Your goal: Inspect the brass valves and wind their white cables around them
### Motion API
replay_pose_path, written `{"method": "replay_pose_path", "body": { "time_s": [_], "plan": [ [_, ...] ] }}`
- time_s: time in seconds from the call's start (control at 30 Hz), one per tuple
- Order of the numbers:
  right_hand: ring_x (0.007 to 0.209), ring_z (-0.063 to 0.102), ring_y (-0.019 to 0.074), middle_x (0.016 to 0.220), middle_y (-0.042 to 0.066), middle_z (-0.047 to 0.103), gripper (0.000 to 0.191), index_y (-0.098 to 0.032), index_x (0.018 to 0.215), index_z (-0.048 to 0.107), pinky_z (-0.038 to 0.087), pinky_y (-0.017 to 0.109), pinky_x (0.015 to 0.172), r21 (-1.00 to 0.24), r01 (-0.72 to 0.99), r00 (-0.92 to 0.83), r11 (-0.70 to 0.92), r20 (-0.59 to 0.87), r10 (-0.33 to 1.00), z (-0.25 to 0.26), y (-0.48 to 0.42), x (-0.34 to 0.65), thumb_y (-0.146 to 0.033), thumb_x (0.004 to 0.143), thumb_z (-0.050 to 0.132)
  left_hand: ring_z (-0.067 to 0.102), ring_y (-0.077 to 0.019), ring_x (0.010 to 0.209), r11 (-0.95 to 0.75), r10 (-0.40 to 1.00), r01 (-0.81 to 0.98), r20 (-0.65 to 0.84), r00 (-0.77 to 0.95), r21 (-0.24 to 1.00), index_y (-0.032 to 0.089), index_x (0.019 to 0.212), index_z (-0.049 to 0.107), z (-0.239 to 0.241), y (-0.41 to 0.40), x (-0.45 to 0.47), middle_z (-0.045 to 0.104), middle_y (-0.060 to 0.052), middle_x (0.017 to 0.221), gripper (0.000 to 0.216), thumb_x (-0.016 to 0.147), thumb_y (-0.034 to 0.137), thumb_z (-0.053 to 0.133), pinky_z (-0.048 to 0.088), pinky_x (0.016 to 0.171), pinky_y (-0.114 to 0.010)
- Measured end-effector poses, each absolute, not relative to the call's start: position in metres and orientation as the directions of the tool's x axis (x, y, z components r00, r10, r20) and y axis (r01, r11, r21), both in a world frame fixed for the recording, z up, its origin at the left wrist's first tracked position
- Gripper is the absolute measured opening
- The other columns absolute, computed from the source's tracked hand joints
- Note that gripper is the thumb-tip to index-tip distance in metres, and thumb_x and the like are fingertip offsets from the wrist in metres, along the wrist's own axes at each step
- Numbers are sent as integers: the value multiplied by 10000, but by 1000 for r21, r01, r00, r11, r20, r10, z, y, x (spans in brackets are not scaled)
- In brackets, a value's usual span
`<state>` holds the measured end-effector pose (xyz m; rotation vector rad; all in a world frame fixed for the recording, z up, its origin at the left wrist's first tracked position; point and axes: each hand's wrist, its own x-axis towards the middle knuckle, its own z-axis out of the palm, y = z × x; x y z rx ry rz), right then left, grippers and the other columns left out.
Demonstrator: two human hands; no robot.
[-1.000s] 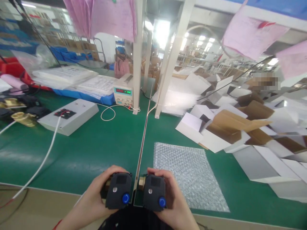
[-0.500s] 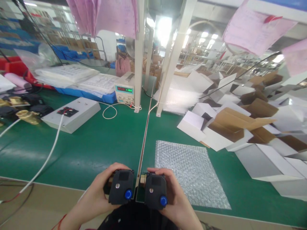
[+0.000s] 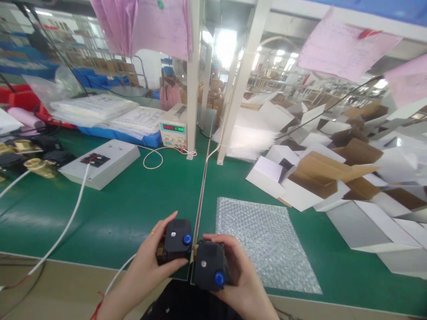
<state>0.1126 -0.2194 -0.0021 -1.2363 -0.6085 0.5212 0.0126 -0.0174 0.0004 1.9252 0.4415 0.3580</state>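
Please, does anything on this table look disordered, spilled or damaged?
The white boxes at the right look disordered: they lie heaped at different angles, some open with brown insides showing. I see no spill, and no clear damage on the two held black devices.

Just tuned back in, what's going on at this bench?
A person holds two black units with blue knobs at the front of the green bench: the left hand has the left unit, the right hand the right unit. A bubble-wrap sheet lies flat to the right, near a heap of open white boxes.
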Motion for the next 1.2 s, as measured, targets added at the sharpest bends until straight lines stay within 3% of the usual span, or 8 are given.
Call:
{"method": "replay_pose_path", "body": {
  "time_s": [0.1,0.2,0.37,0.47,0.57,0.83,1.03,1.2],
  "plan": [
    [1224,622,302,1313,77,660,574,-304,1249,654,537,376,965,-969,10,680,245,187,709,-4,-212,111,-134,731,835,625,-323,1281,-402,512,140,96,854,905,230,1453,528,-5,-15,23,614,-139,1399,652,843,367,715,572,1036,-475],
    [1201,630,304,1308,76,650,592,-306,1262,641,534,375,970,-945,8,716,328,234,657,-6,-202,107,-163,719,828,588,-342,1310,-528,570,156,212,794,835,223,1401,578,-5,-11,24,605,-139,1367,558,900,454,669,496,1120,-549],
    [1167,632,293,1272,56,652,597,-328,1253,643,542,365,962,-902,18,803,431,269,531,-9,-186,96,-296,725,919,556,-265,1340,-618,501,15,379,778,786,341,1378,586,21,-23,-1,548,-57,1432,377,1003,379,578,501,1124,-384],
    [1115,652,293,1261,62,654,585,-336,1261,636,565,381,935,-874,57,822,482,315,474,-12,-177,88,-423,770,941,611,-235,1256,-547,421,-59,335,843,835,383,1391,594,37,-39,-14,555,-32,1439,389,1002,400,584,552,1044,-303],
    [1152,636,303,1263,79,653,539,-335,1273,632,554,400,971,-846,132,830,516,379,410,-12,-173,79,-483,833,907,660,-217,1156,-443,441,-13,231,867,896,386,1318,675,47,-50,-18,599,-26,1399,328,1007,409,575,582,991,-285],
    [1237,600,275,1304,68,630,417,-346,1307,606,504,395,1059,-852,162,754,498,432,494,0,-179,75,-352,942,806,700,-193,1024,-406,415,-90,271,869,909,261,1099,757,62,-48,-14,695,-64,1187,217,964,241,588,621,789,-225],
    [1243,607,272,1321,58,631,494,-353,1342,573,517,374,1041,-857,264,680,442,490,545,1,-187,82,-206,903,744,687,-213,1099,-299,378,-52,169,910,953,255,1020,724,66,-44,-9,675,-52,1146,223,876,131,607,627,829,-253],
    [1095,667,311,1244,88,650,520,-309,1296,601,584,404,920,-863,159,790,479,402,463,-14,-178,73,-449,855,838,681,-174,1058,-264,379,-54,155,912,963,294,1015,720,65,-48,-5,653,-16,1122,215,866,153,657,596,810,-204]
  ]
}}
